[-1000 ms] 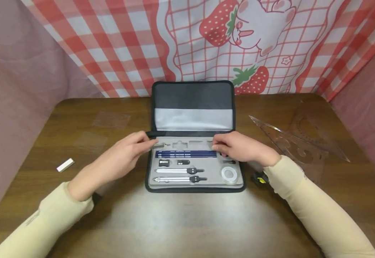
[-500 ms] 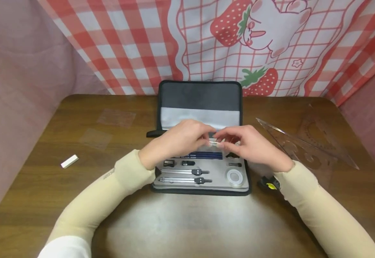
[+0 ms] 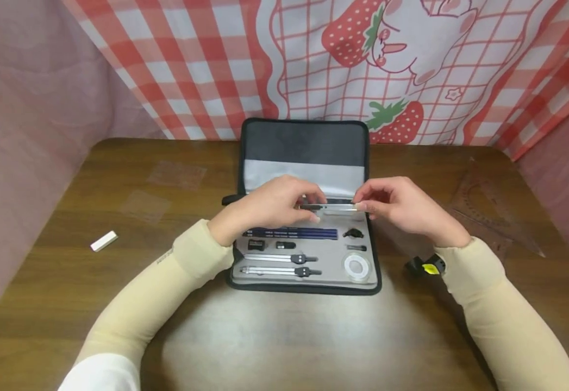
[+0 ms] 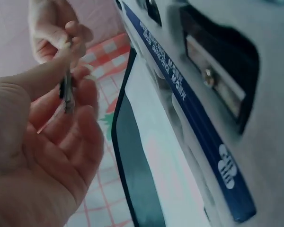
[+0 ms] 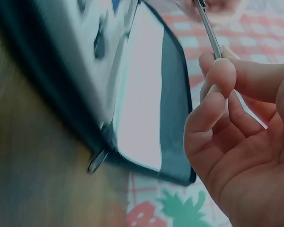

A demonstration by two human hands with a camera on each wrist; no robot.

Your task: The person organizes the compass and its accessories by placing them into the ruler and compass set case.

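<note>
Nearest in the black zippered case (image 3: 304,290) lie two silver-and-black metal compasses (image 3: 269,271) and a round whitish disc (image 3: 348,268), then dark blue pencils (image 3: 289,234), with the left hand (image 3: 274,204) hiding part of the case. Above the case's far side, the right hand (image 3: 401,209) pinches the silver end of a slim, straight, shiny metal instrument (image 3: 339,207), while the left curves around its dark end, its grip unclear; the black-and-grey lid (image 3: 304,142) stands behind.
</note>
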